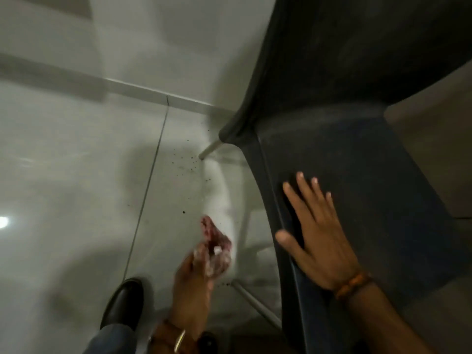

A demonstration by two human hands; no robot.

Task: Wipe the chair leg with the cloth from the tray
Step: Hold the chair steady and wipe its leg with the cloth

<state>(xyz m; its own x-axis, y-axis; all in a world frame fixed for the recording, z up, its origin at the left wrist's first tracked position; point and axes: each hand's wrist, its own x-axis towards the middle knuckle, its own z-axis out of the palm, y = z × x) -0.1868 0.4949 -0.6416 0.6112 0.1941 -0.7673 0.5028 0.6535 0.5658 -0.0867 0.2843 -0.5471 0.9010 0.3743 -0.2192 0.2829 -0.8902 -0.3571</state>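
A dark blue-grey chair [357, 123] fills the right half of the head view. My right hand [316, 233] lies flat on its seat, fingers spread. My left hand [201, 272] is low beside the chair, closed on a crumpled reddish cloth [215, 236] and blurred by motion. A white chair leg [258, 305] slants down just right of that hand; whether the cloth touches it I cannot tell. Another white leg [210, 148] shows farther off under the seat's corner.
Pale tiled floor [76, 175] with small dark specks near the far leg. A white skirting and wall [158, 60] run behind. My black shoe [122, 302] stands at the lower left. No tray is in view.
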